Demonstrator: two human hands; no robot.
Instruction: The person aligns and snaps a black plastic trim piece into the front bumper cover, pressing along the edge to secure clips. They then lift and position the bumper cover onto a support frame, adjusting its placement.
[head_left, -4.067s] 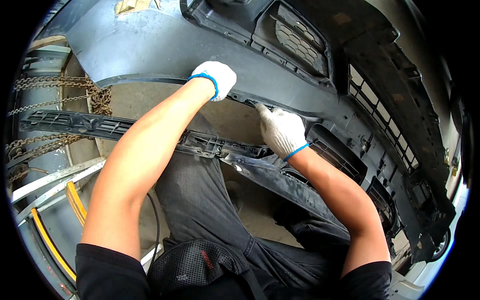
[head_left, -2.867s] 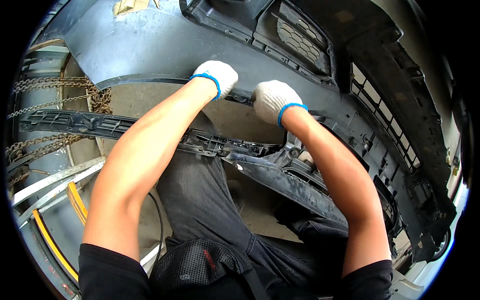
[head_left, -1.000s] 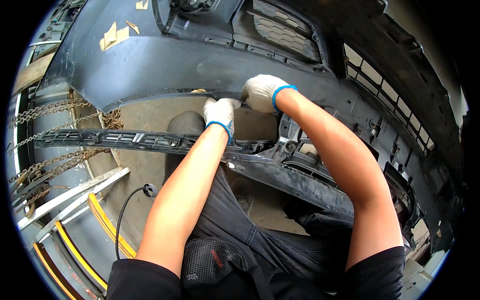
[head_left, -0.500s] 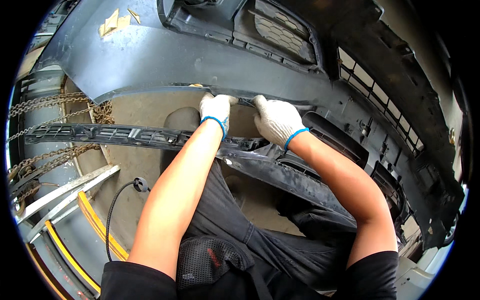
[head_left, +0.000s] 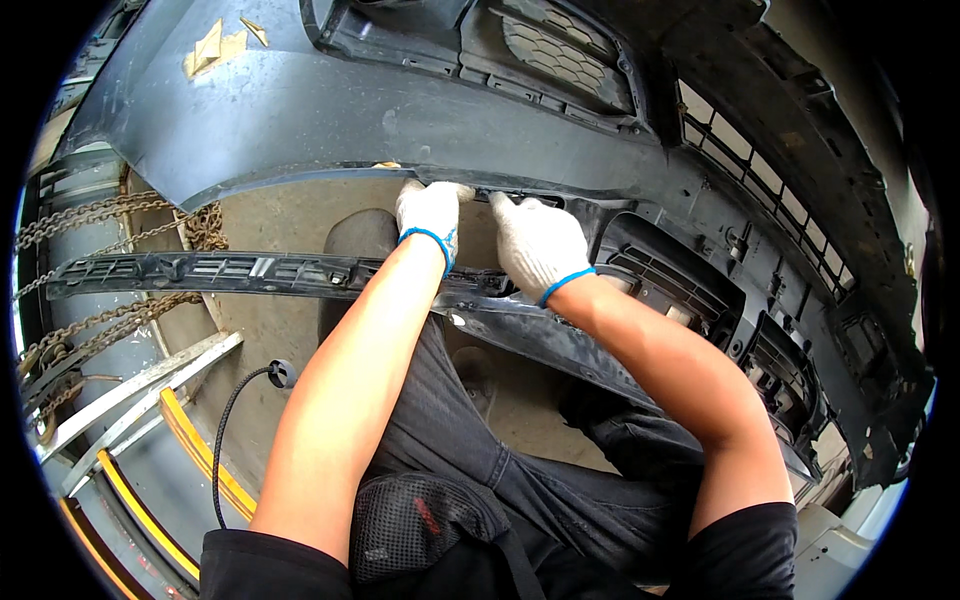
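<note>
Overhead, a large dark grey plastic car bumper (head_left: 420,110) arches across the view, and both hands in white knit gloves with blue cuffs reach up to its lower edge. The left hand (head_left: 430,215) has its fingers curled over that edge in a closed grip on the bumper's lip; the right hand (head_left: 538,245) sits just beside it, fingers hooked into a narrow slot in the same edge, also gripping the bumper. Below the bumper's lip a long black plastic grille strip (head_left: 230,272) runs crosswise in front of the forearms. Beneath the bumper's left end, rusty chains (head_left: 110,215) hang beside pale metal bars (head_left: 140,385) with yellow-painted rails (head_left: 205,460). A thin black cable (head_left: 235,420) curls over the bare concrete floor (head_left: 290,215). Pieces of tan tape (head_left: 215,45) stick to the bumper's upper left surface.
</note>
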